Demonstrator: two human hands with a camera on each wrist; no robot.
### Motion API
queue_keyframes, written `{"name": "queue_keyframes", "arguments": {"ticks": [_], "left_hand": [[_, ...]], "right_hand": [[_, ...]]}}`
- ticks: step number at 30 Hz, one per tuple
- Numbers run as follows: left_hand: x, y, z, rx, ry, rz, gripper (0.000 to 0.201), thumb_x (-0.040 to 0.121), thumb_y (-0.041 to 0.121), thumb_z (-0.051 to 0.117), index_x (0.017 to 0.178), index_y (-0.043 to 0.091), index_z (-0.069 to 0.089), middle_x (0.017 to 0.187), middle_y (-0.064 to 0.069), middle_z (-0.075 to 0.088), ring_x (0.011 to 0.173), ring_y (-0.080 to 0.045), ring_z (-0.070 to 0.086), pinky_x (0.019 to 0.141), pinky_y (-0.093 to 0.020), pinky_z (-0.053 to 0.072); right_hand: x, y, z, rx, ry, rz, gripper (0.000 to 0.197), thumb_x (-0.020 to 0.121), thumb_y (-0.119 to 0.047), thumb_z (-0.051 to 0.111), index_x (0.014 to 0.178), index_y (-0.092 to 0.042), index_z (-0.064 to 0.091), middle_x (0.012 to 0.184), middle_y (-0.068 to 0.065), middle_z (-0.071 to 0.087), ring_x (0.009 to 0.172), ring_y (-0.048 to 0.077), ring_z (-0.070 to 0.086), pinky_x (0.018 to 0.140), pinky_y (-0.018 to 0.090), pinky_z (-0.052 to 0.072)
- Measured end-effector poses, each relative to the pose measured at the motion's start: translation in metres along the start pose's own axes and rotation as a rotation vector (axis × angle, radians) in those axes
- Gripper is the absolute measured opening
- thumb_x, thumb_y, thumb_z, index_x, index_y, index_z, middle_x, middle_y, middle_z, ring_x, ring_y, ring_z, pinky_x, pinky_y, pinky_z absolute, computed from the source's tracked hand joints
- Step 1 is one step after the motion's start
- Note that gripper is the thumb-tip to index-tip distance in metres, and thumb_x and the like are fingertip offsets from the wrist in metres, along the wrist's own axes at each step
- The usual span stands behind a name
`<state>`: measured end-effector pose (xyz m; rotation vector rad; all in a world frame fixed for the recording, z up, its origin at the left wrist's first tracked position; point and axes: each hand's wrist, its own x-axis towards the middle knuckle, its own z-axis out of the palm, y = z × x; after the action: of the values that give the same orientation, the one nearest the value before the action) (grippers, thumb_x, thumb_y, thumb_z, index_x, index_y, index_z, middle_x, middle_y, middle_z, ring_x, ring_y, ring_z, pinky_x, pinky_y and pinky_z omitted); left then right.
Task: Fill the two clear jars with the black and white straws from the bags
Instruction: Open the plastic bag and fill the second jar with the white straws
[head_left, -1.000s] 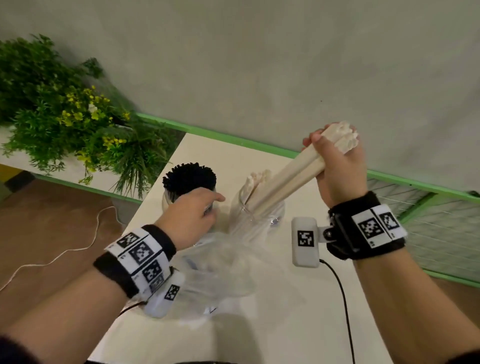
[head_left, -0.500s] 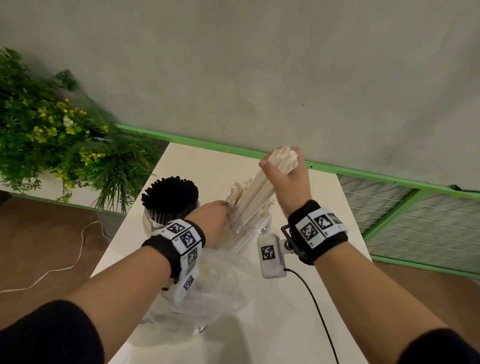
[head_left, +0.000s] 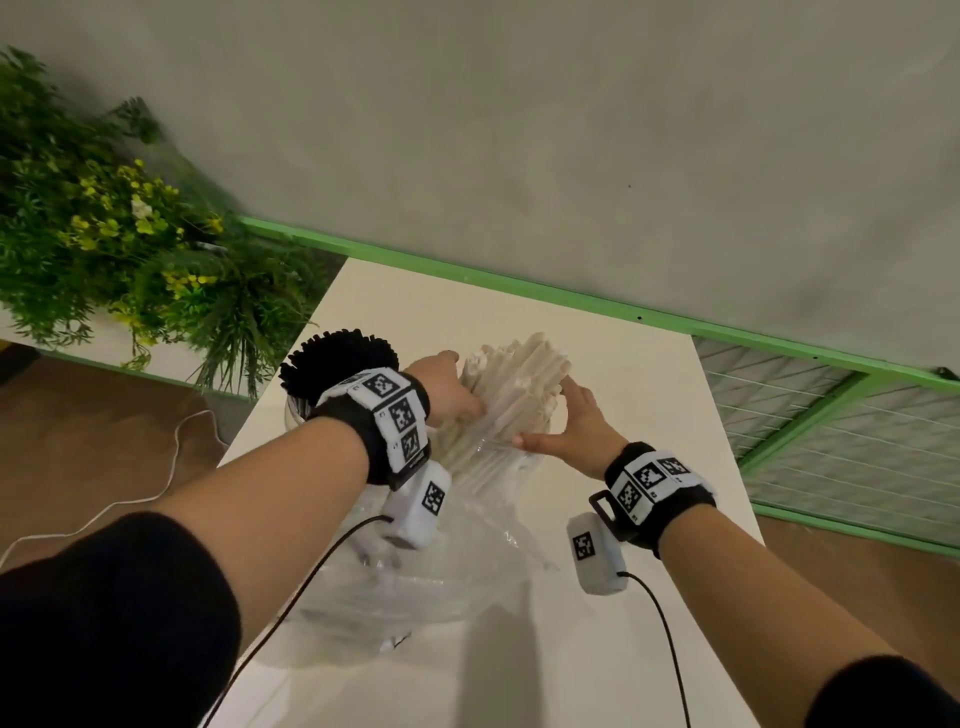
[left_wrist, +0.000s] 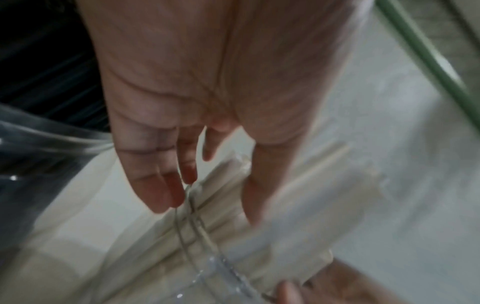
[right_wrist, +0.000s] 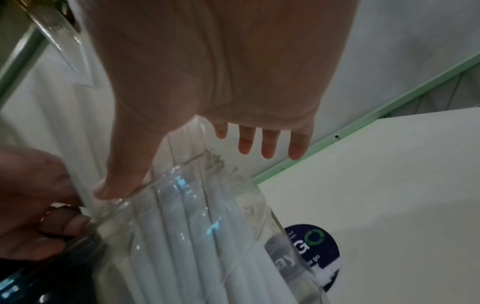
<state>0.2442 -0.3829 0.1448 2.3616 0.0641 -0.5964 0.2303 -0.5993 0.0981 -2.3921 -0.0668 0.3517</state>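
Black straws (head_left: 337, 358) fill the left clear jar (head_left: 293, 415). Beside it on the right, white straws (head_left: 519, 379) stand bunched and leaning in the second clear jar (head_left: 498, 449). My left hand (head_left: 460, 387) touches the left side of the white bundle just above the rim, fingers nearly straight (left_wrist: 161, 195). My right hand (head_left: 550, 415) is at the bundle's right side, with its thumb on the jar rim (right_wrist: 207, 176) and its fingers (right_wrist: 267, 146) spread. Neither hand grips anything.
Crumpled clear plastic bags (head_left: 441, 587) lie on the white table (head_left: 634, 374) in front of the jars; one carries a round blue label (right_wrist: 311, 246). A green plant (head_left: 104, 234) stands left, a green rail (head_left: 519, 286) behind. Wrist cables trail toward me.
My right hand lowered its bundle of white straws into the jar and let go, ending open beside them. My left hand moved up from the jar onto the straws.
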Motion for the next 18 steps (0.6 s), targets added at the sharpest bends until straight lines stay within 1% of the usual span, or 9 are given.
{"name": "queue_keyframes", "arguments": {"ticks": [3,6,7,9,11,12,14,16,18], "left_hand": [[0.001,0.004,-0.002,0.103,-0.096,0.003,0.097,0.067,0.036,0.083,0.143,0.010,0.028,0.134,-0.009,0.046,0.115,-0.028,0.051,0.093,-0.043,0.050],[0.004,0.002,0.002,0.245,-0.060,0.024,0.079,0.064,0.046,0.082,0.121,0.007,0.045,0.118,-0.010,0.051,0.102,-0.026,0.052,0.086,-0.036,0.048],[0.005,0.001,0.004,0.246,-0.043,0.034,0.076,0.066,0.050,0.079,0.121,0.009,0.045,0.119,-0.010,0.048,0.102,-0.027,0.052,0.087,-0.037,0.048],[0.006,0.001,0.005,0.237,-0.026,0.054,0.075,0.075,0.058,0.067,0.132,0.015,0.043,0.129,-0.013,0.039,0.113,-0.031,0.049,0.096,-0.041,0.045],[0.007,0.001,0.004,0.222,-0.017,0.081,0.069,0.083,0.060,0.056,0.138,0.020,0.041,0.137,-0.015,0.035,0.122,-0.033,0.045,0.104,-0.040,0.039],[0.007,0.003,0.003,0.212,-0.014,0.094,0.066,0.086,0.059,0.052,0.139,0.021,0.041,0.138,-0.014,0.035,0.124,-0.033,0.044,0.106,-0.038,0.037],[0.010,0.004,0.003,0.165,-0.017,0.112,0.067,0.087,0.062,0.047,0.138,0.018,0.044,0.137,-0.015,0.037,0.119,-0.033,0.049,0.105,-0.038,0.039],[0.011,0.006,0.001,0.107,-0.018,0.131,0.073,0.083,0.068,0.043,0.134,0.015,0.048,0.133,-0.014,0.044,0.110,-0.030,0.055,0.101,-0.039,0.044],[0.009,0.007,0.000,0.074,-0.008,0.142,0.061,0.091,0.059,0.043,0.132,0.014,0.049,0.128,-0.010,0.045,0.106,-0.028,0.056,0.097,-0.036,0.045]], "right_hand": [[0.007,-0.002,0.007,0.017,-0.052,0.009,0.114,0.060,-0.058,0.082,0.150,-0.025,0.018,0.146,0.003,0.026,0.139,0.025,0.025,0.114,0.047,0.027],[0.013,-0.006,0.013,0.065,-0.059,-0.024,0.104,0.059,-0.055,0.084,0.142,-0.027,0.028,0.134,-0.004,0.029,0.136,0.021,0.030,0.113,0.044,0.030],[0.014,-0.007,0.015,0.110,-0.048,-0.041,0.103,0.056,-0.056,0.085,0.139,-0.031,0.029,0.133,-0.008,0.027,0.136,0.020,0.030,0.113,0.045,0.030],[0.015,-0.008,0.021,0.215,0.004,-0.089,0.098,0.049,-0.060,0.085,0.127,-0.046,0.028,0.137,-0.009,0.029,0.136,0.020,0.033,0.111,0.046,0.034],[0.016,-0.010,0.025,0.319,0.078,-0.129,0.085,0.048,-0.055,0.087,0.115,-0.052,0.034,0.134,-0.002,0.046,0.127,0.021,0.047,0.105,0.045,0.042],[0.017,-0.011,0.026,0.372,0.111,-0.149,0.079,0.051,-0.049,0.087,0.114,-0.046,0.039,0.126,0.001,0.055,0.119,0.021,0.055,0.100,0.045,0.047],[0.017,-0.019,0.025,0.442,0.178,-0.196,0.071,0.056,-0.040,0.085,0.113,-0.031,0.044,0.114,0.005,0.063,0.107,0.019,0.063,0.092,0.046,0.053],[0.019,-0.024,0.023,0.490,0.230,-0.216,0.070,0.060,-0.030,0.086,0.113,-0.023,0.041,0.112,0.007,0.062,0.103,0.019,0.064,0.090,0.047,0.054],[0.021,-0.024,0.022,0.525,0.265,-0.217,0.081,0.059,-0.029,0.088,0.119,-0.022,0.034,0.114,0.008,0.058,0.106,0.021,0.062,0.091,0.047,0.053]]}}
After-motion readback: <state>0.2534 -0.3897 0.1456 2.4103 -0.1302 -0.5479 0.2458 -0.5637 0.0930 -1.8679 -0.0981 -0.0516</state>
